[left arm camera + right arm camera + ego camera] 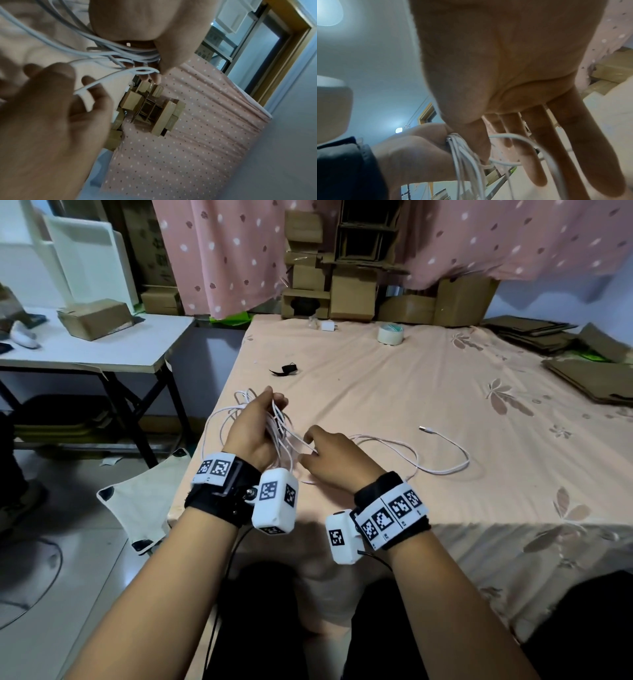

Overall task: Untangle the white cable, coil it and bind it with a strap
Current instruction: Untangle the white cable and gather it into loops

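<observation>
Above bed edge, left hand [255, 428] fingers clamp white cable [442, 470] bundle; right hand [337, 462] fingers pinch one strand

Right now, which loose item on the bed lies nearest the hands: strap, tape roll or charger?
The black strap, just beyond the left hand; tape roll and charger lie farther back.

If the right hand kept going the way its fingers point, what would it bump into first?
Probably the left hand and the bunch of white cable it grips, just ahead of the right hand. Depth is hard to judge.
</observation>
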Motion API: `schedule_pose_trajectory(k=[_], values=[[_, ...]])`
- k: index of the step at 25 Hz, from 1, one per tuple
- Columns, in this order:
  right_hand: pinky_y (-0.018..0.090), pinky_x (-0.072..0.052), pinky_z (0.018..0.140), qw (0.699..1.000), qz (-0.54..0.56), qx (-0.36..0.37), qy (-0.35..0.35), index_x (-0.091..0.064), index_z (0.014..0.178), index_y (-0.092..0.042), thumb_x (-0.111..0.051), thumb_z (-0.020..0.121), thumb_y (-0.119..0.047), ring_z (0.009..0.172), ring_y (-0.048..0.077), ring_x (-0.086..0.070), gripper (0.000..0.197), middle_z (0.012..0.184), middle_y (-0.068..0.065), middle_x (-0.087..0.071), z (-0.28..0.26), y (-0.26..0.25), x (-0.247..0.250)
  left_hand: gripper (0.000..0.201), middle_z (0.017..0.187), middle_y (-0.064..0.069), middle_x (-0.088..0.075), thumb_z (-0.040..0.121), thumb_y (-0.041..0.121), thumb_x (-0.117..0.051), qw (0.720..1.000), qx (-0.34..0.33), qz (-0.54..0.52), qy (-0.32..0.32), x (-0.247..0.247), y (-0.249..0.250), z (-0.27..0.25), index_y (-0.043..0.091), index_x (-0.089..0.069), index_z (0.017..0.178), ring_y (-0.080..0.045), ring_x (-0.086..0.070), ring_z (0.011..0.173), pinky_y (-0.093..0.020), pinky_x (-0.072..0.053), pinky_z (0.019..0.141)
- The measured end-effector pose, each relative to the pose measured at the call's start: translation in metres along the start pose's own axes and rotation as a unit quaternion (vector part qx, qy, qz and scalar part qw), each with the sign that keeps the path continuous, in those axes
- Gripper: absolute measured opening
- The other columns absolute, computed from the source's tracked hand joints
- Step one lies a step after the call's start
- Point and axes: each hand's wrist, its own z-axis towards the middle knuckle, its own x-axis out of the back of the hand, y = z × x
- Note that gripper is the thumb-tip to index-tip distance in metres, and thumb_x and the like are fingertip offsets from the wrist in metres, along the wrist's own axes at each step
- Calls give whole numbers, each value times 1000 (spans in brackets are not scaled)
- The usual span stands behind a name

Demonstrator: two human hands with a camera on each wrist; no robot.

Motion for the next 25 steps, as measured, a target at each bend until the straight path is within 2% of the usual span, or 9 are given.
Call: schedule_pose_trajectory(k=[3,7,11,14,17,19,22,23,25], values=[[37,-54,85,998,59,-33,-21,-50,137,-24,-53,97,-29,89,26,-67,41,94,2,-72,-2,11,-3,31,59,8,-63,105,27,-52,1000,-1,26,-6,8,12,3,17,-57,75,-7,-57,63,-18,-46,50],[36,-54,74,998,58,3,-8,-66,81,-20,-61,91,-27,69,20,-64,13,67,-1,-68,-1,9,-5,34,75,0,-67,103,31,-52,995,56,63,-58,14,12,3,17,-56,73,-19,-64,72,-29,-50,74],[36,-36,60,998,56,8,19,-51,61,-14,-66,89,-49,57,18,-46,47,55,-1,-49,-2,8,-2,33,78,-3,-68,102,27,-55,986,58,151,-34,16,8,5,16,-55,70,-26,-70,77,-31,-57,69],[35,-47,76,989,141,-40,11,-67,75,-14,-36,92,-78,71,20,-64,73,68,-3,-67,-5,13,3,33,81,-3,-72,101,26,-57,979,54,194,-26,20,11,9,16,-55,69,-25,-71,67,-34,-54,69],[42,-47,95,988,68,-117,72,-72,100,-12,-17,102,-65,106,33,-64,77,109,13,-73,1,26,4,34,77,-3,-70,101,26,-56,976,60,210,-20,29,17,12,16,-54,68,-25,-70,69,-35,-55,68],[43,-42,96,971,50,-190,137,-64,122,-4,-20,106,-56,120,37,-58,70,125,18,-67,6,36,7,34,73,-1,-65,100,27,-58,975,54,215,-15,34,20,14,16,-55,67,-20,-66,66,-31,-54,62],[44,-38,102,948,-32,-275,156,-20,157,0,-29,106,-49,130,39,-49,72,137,21,-60,6,43,8,34,72,0,-63,102,29,-55,989,38,135,-50,36,20,13,17,-53,70,-18,-64,63,-31,-52,66],[44,-37,101,939,-104,-277,173,-18,158,-3,-33,104,-45,129,39,-49,69,133,21,-61,2,40,9,34,69,1,-61,103,30,-53,992,35,96,-71,34,19,11,17,-51,72,-17,-63,62,-30,-51,69],[43,-36,98,929,-201,-193,245,-42,146,-8,-47,94,-28,124,38,-48,55,128,19,-59,-1,28,9,34,64,4,-50,104,31,-50,993,36,34,-111,27,17,6,18,-48,74,-12,-55,57,-26,-49,69]])
